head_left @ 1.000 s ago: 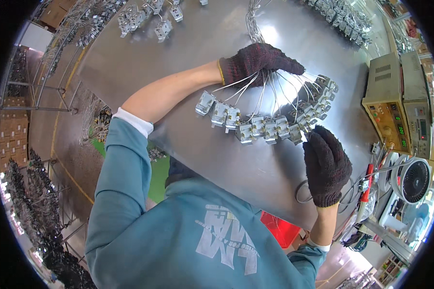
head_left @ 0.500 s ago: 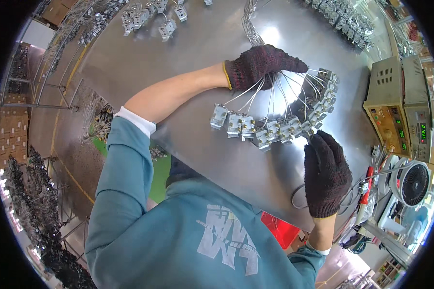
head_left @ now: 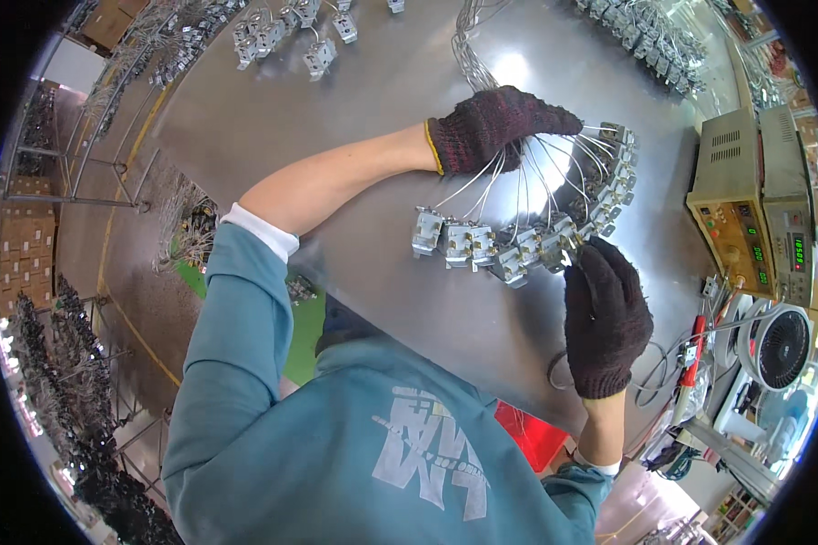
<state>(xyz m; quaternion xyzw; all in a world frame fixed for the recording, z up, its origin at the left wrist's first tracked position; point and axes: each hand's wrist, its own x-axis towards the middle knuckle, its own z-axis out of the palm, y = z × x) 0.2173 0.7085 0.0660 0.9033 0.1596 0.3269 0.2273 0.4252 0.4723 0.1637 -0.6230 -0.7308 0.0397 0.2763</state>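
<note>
Dark knitted work gloves cover both hands. Over the metal table, my left hand (head_left: 495, 132) is closed around a bundle of thin white wires (head_left: 471, 59) that trails off toward the far edge. From under it the wires (head_left: 523, 182) fan out to a curved row of small silvery metal blocks (head_left: 471, 243) with brass-coloured contacts. My right hand (head_left: 606, 313) is at the near side of this row. Its thumb and fingers are pressed together, the tips against or just beside one block. Anything pinched in them is too small to make out.
Similar wired blocks lie at the far left (head_left: 318, 56) and far right (head_left: 650, 45) of the table (head_left: 354, 254). To the right stand two bench instruments (head_left: 732, 213) with lit displays, a small fan (head_left: 782, 343) and a red-handled tool (head_left: 694, 350). Metal racks (head_left: 77, 173) stand left.
My right hand has moved a little left and up along the row. The row's left end has shifted right and slightly down. My left hand keeps its hold on the wires.
</note>
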